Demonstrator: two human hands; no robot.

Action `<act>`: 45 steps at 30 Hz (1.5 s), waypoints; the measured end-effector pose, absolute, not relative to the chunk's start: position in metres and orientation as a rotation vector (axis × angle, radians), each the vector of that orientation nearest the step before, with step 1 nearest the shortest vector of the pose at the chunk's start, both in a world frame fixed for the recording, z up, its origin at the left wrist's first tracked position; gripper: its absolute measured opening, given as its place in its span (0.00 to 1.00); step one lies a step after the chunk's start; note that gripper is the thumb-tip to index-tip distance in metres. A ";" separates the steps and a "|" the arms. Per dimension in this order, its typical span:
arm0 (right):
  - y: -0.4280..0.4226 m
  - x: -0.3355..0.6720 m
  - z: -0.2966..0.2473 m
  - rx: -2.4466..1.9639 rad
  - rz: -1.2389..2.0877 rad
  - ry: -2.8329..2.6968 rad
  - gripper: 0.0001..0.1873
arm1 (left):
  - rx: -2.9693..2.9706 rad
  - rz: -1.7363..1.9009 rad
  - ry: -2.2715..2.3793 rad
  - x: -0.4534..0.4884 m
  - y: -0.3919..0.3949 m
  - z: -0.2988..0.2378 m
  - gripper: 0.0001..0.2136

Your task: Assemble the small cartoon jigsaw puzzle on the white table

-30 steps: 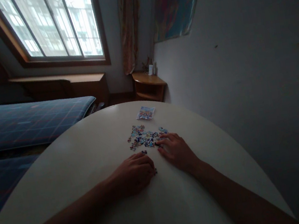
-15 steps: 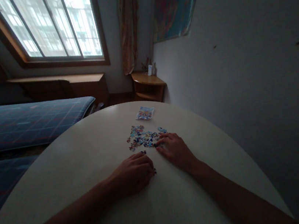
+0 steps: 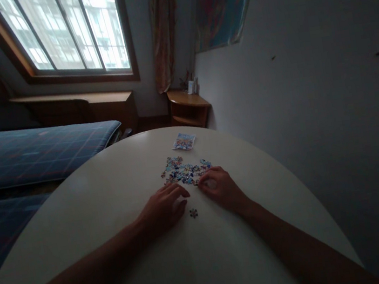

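Observation:
A loose pile of small jigsaw puzzle pieces (image 3: 185, 173), blue, white and brown, lies on the white round table. My left hand (image 3: 165, 205) rests at the near left side of the pile, thumb and fingers apart, with nothing between them. A single puzzle piece (image 3: 193, 213) lies on the tabletop just right of my left thumb. At the pile's near right edge, my right hand (image 3: 220, 188) has its thumb and forefinger pinched together on a small dark puzzle piece (image 3: 196, 183). The fingertips partly cover that piece.
Beyond the pile lies a small picture card (image 3: 184, 141). The white table (image 3: 118, 189) has a curved edge. Left of it stands a bed with a blue plaid mattress (image 3: 35, 152); a wall (image 3: 312, 110) runs along the right. A wooden corner shelf (image 3: 189, 102) stands behind.
My left hand has drawn back left and up toward the pile and opened, leaving the single puzzle piece uncovered on the table. My right thumb and forefinger have closed at the pile's edge.

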State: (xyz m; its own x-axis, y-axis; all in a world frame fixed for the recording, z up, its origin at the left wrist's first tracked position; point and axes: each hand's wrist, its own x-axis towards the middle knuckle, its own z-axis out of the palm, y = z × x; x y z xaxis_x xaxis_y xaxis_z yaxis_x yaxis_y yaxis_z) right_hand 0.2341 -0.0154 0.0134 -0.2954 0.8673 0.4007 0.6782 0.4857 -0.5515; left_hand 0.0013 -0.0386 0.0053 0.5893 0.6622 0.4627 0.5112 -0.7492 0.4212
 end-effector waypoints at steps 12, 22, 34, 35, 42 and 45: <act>-0.081 0.225 0.063 -1.232 1.172 -2.244 0.03 | 2.566 1.001 1.270 -0.009 -0.025 -0.001 0.12; -0.089 0.218 0.059 -1.257 0.958 -2.457 0.04 | 2.464 0.980 1.578 -0.013 -0.019 0.000 0.10; -0.090 0.211 0.055 -1.155 0.766 -2.571 0.07 | 2.484 0.973 1.488 -0.014 -0.017 -0.005 0.09; -0.090 0.211 0.056 -1.153 0.773 -2.564 0.07 | 2.512 0.966 1.440 -0.014 -0.018 -0.004 0.09; -0.085 0.217 0.060 -1.280 0.838 -2.391 0.02 | 2.626 0.833 1.322 -0.009 -0.022 0.000 0.09; -0.077 0.220 0.057 -1.362 0.713 -2.333 0.04 | 2.609 0.818 1.309 -0.008 -0.020 -0.001 0.06</act>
State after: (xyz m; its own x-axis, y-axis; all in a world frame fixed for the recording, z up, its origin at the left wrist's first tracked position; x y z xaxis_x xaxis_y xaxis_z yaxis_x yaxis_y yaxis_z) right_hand 0.2197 -0.0766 0.0566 -0.4791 0.8767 0.0431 0.7031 0.4127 -0.5791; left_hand -0.0078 -0.0198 -0.0007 0.4831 0.7706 0.4156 0.7113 -0.6222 0.3270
